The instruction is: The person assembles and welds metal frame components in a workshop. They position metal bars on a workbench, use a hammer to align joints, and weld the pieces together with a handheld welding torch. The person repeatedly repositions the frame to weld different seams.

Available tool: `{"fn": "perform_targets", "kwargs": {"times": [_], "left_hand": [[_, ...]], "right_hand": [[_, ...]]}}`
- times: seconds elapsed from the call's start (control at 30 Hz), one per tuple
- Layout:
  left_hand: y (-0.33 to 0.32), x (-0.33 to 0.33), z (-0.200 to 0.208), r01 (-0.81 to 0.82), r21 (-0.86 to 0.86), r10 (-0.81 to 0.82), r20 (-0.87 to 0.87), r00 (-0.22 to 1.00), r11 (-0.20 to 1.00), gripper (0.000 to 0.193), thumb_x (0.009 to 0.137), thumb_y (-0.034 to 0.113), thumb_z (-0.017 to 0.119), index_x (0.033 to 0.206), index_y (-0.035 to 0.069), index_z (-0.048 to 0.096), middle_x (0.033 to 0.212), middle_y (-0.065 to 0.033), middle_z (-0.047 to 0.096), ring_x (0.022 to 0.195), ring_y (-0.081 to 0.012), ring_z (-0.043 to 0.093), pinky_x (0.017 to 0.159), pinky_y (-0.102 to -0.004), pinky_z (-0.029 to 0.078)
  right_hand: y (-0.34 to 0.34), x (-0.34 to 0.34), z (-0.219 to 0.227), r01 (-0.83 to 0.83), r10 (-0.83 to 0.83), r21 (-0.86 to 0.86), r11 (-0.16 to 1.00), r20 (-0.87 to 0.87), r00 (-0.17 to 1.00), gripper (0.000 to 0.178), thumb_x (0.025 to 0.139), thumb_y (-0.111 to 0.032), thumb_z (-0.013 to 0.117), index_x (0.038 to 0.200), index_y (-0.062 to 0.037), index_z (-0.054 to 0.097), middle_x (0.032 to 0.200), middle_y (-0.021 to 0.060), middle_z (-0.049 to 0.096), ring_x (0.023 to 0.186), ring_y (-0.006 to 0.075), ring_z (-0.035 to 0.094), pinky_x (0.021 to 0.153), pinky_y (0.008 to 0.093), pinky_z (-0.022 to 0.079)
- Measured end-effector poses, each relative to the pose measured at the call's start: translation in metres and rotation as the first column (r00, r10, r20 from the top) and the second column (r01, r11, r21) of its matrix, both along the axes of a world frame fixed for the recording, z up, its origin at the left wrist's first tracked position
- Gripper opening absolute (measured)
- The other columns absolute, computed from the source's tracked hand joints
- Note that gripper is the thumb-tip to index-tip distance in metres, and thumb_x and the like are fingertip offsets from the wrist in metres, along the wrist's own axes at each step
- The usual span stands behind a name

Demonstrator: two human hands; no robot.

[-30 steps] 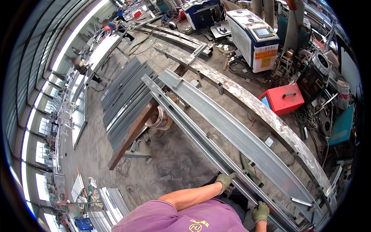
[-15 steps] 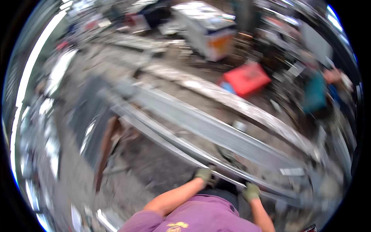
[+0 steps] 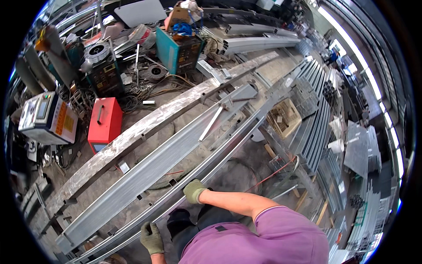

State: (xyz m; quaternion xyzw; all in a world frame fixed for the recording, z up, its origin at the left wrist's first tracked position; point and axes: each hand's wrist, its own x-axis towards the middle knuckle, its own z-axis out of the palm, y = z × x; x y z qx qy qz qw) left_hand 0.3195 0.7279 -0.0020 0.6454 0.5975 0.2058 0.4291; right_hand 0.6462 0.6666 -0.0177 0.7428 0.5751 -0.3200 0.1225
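Observation:
A long grey metal channel (image 3: 222,149) runs diagonally in front of me, from the lower left to the upper right. My left hand (image 3: 151,238), in a drab green work glove, is closed at its near edge. Farther along the same edge, my right hand (image 3: 194,191) in a matching glove has its fingers curled over the metal. The fingertips of both hands are partly hidden. Beyond this piece lies a wider grey channel (image 3: 149,176), roughly parallel, with a short light metal strip (image 3: 211,123) resting across its right part.
A rusty, whitish beam (image 3: 154,121) lies farther off. Past it stand a red box (image 3: 105,122), a white machine (image 3: 48,119) and a teal machine (image 3: 178,50), with cables between. To the right are a yellowish crate (image 3: 286,118) and stacked metal profiles (image 3: 314,114).
My view has swung round, so the red box now appears at the left and the stacked profiles at the right. Both hands stay at the channel's near edge.

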Motion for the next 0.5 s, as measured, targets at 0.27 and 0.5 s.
{"fn": "perform_targets", "kwargs": {"times": [0.27,0.5], "left_hand": [[0.038,0.137,0.008,0.590,0.161,-0.471,-0.454,0.756,0.791,0.061,0.089,0.032,0.083,0.140,0.004,0.064,0.137,-0.0231,0.068,0.130,-0.0426,0.062,0.113,-0.0506,0.048],[0.016,0.285,-0.008,0.782,-0.088,-0.749,-0.372,0.549,0.617,0.051,0.086,0.035,0.079,0.129,0.009,0.070,0.127,-0.0185,0.071,0.121,-0.0415,0.063,0.106,-0.0543,0.050]], "right_hand": [[-0.056,-0.006,0.033,0.226,-0.139,0.456,0.861,-0.216,0.966,0.048,0.095,-0.031,0.065,0.137,-0.0089,0.069,0.140,0.0143,0.068,0.136,0.0330,0.058,0.115,0.0484,0.042],[-0.259,0.093,0.003,0.693,-0.607,0.155,0.704,-0.375,0.700,0.039,0.096,-0.031,0.059,0.119,-0.0053,0.076,0.121,0.0211,0.075,0.115,0.0407,0.070,0.101,0.0507,0.054]]}}
